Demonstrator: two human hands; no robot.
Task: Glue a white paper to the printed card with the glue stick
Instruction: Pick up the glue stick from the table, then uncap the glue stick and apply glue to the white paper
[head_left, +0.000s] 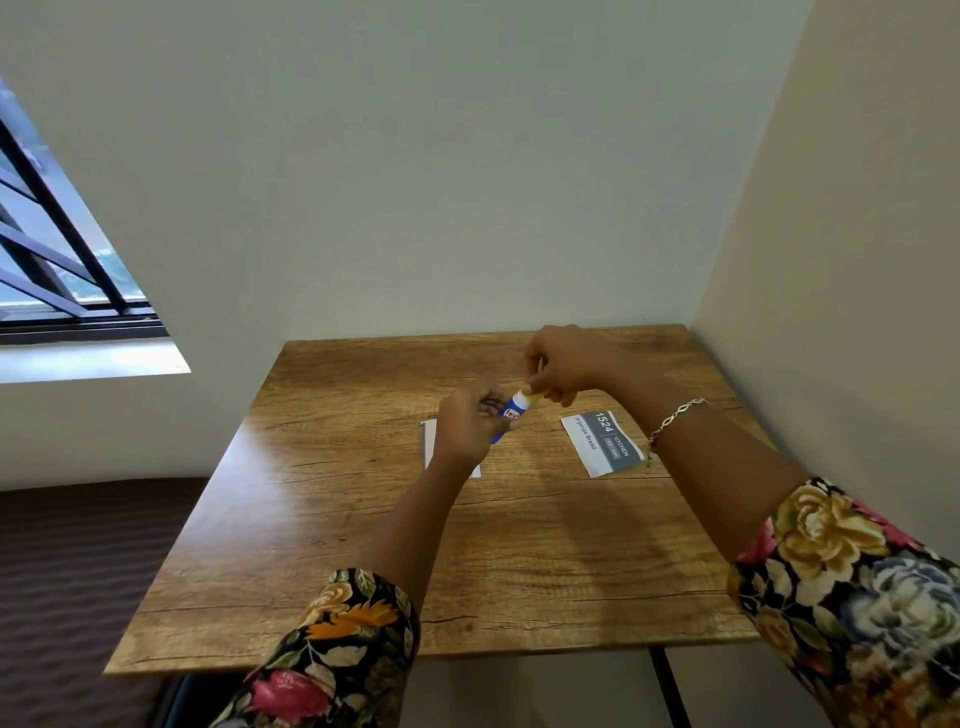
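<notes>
Your left hand (470, 426) is wrapped around the blue barrel of the glue stick (511, 413), holding it raised above the wooden table (363, 545) and tilted up toward the right. Your right hand (563, 364) meets it there, fingertips pinched on the yellowish cap (535, 397) at the upper end of the stick. Judgement: this is the uncapping step, with no glue applied yet (whether the cap is loosened or fully seated cannot be told from this view). The white paper (427, 441) lies flat on the table directly beneath your left hand, mostly hidden by it; only its left edge and a near corner show. The printed card (600, 441) lies face up to the right, well apart from the paper, with its right end next to your right wrist and its bracelet (675, 418). Risks from here: a cap that releases suddenly could jerk the stick downward and smear glue on the table or on the wrong face of the paper. The right wrist hangs close above the card, so lowering that arm could nudge or skew the card. Both sheets look thin and light, so dragging the glue stick across either without pinning it down would likely make it slide or wrinkle. The loose cap may roll off the table if set down carelessly.
</notes>
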